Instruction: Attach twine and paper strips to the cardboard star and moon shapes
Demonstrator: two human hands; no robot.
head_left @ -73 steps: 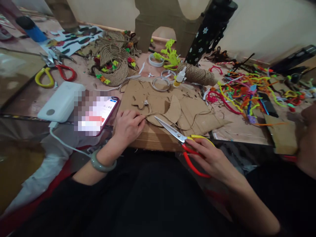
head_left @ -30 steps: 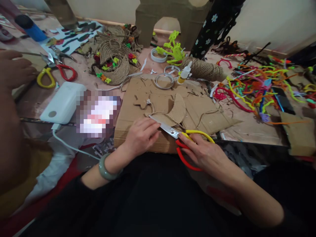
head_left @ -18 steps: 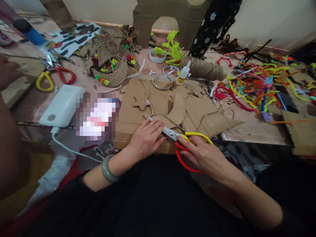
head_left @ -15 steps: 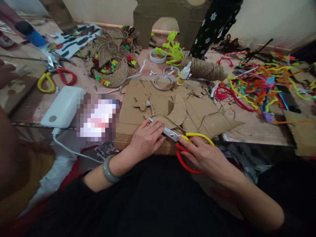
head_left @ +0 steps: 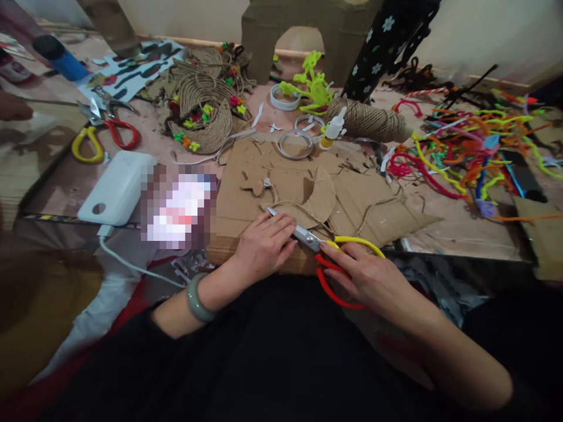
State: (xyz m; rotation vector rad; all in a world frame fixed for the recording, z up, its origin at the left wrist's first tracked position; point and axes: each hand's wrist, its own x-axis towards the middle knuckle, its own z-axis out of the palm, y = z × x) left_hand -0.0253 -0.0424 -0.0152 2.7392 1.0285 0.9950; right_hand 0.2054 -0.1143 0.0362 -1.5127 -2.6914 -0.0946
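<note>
My right hand point(head_left: 367, 275) grips a pair of scissors point(head_left: 308, 237) by its red and yellow handles, index finger near the pivot. The blades look closed and point up and left over cardboard. My left hand point(head_left: 266, 243) lies palm down with fingers stretched across the blades. What is under its fingers is hidden. Just beyond the blade tip, a thin twine point(head_left: 303, 206) runs over the cardboard sheet point(head_left: 233, 170). A curved cardboard piece point(head_left: 323, 196) and a small cut cardboard shape point(head_left: 253, 184) rest on that sheet.
Behind the cardboard are a glue bottle point(head_left: 333, 132), a tape roll point(head_left: 295, 143) and a twine spool point(head_left: 367, 119). Coiled twine pieces point(head_left: 211, 126) lie back left, by another pair of scissors point(head_left: 105, 138). A white power bank point(head_left: 116, 187) sits left; colourful pipe cleaners point(head_left: 475, 152) spread right.
The whole view has shifted slightly, so things appear a little further right. Both hands and the scissors keep their places on the cardboard. At far left, another person's hand has moved.
</note>
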